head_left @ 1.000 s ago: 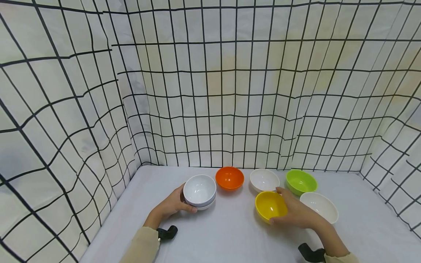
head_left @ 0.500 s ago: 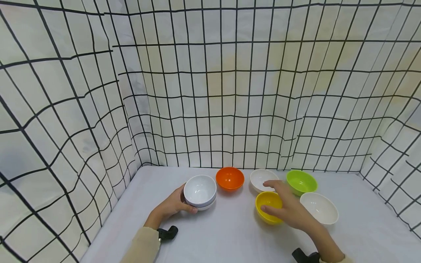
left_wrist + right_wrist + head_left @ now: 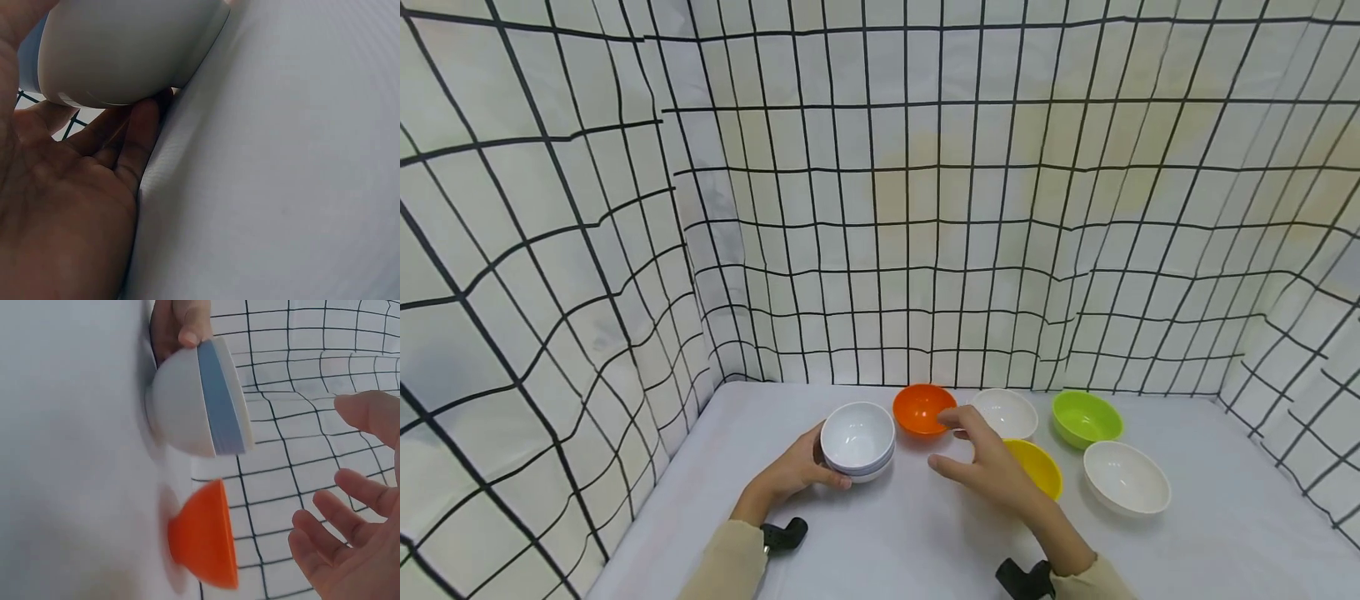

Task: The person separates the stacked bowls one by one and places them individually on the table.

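Observation:
My left hand [image 3: 801,467] grips a stack of nested bowls [image 3: 857,437] from its left side, thumb at the front and fingers behind. Between two white rims a blue one shows in the right wrist view, where the stack [image 3: 181,403] stands on the table. Over the table my right hand [image 3: 988,467] hangs with fingers spread, holding nothing, between the stack and a yellow bowl [image 3: 1037,468] that it partly hides. Just beyond its fingertips sits an orange bowl [image 3: 917,408], upright and apart from the stack.
A white bowl [image 3: 1003,414] and a green bowl [image 3: 1086,418] stand along the back. Another white bowl [image 3: 1126,477] is at the right. White walls with a black grid [image 3: 880,250] enclose the white-covered table [image 3: 880,550].
My right hand has let go of the yellow bowl and moved left, toward the stack and the orange bowl. The left hand keeps its hold on the stack, without visible movement.

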A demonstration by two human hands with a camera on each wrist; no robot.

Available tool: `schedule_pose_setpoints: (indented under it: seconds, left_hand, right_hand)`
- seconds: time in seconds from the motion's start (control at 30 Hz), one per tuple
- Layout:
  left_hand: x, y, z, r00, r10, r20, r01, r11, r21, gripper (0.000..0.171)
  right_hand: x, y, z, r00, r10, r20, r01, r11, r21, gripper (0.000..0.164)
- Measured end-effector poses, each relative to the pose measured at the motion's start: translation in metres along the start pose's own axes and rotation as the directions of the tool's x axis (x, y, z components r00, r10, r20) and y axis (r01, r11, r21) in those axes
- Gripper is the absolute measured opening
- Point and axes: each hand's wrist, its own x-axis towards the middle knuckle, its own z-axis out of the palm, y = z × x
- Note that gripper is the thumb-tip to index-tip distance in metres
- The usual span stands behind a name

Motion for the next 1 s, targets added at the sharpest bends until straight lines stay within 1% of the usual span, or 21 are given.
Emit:
schedule_pose_setpoints:
  seconds: [0.07,0.17,0.3,0.43,0.6,0.77,0.9,1.0]
  left_hand:
    - [0.000,0.001,0.001,1.000,-0.004,-0.004,0.004,1.000,-0.001,0.106]
    - [0.002,0.002,0.002,1.000,0.007,0.001,-0.007,1.000,0.008,0.104]
    - [0.004,0.002,0.003,0.999,0.028,0.024,-0.029,0.999,0.021,0.102]
    - [0.005,0.002,0.003,0.999,0.030,0.029,-0.031,0.999,0.020,0.102]
    - [0.004,0.002,0.003,1.000,0.016,0.015,-0.016,1.000,0.009,0.104]
    - [0.002,0.003,0.003,1.000,0.002,0.003,-0.002,1.000,-0.001,0.106]
    - [0.000,0.003,0.003,1.000,-0.001,-0.005,0.001,1.000,0.002,0.107]
    - [-0.001,0.003,0.002,1.000,-0.004,-0.010,0.004,1.000,-0.002,0.107]
  right_hand:
    - [0.009,-0.002,0.012,1.000,0.020,-0.006,-0.020,0.999,0.031,0.062]
    - [0.022,-0.003,0.029,0.998,0.055,-0.004,-0.055,0.998,0.037,0.073]
    - [0.032,-0.003,0.046,0.994,0.092,0.051,-0.092,0.996,0.005,0.090]
    - [0.040,-0.004,0.057,0.991,0.084,0.105,-0.084,0.996,-0.004,0.100]
    - [0.048,-0.007,0.070,0.992,0.035,0.118,-0.036,0.999,0.006,0.102]
    - [0.052,-0.005,0.080,0.994,-0.006,0.111,0.011,0.999,-0.046,0.102]
    - [0.053,-0.002,0.084,0.995,-0.025,0.100,0.033,0.996,-0.077,0.100]
    - [0.052,0.000,0.086,0.995,-0.028,0.098,0.036,0.996,-0.079,0.100]
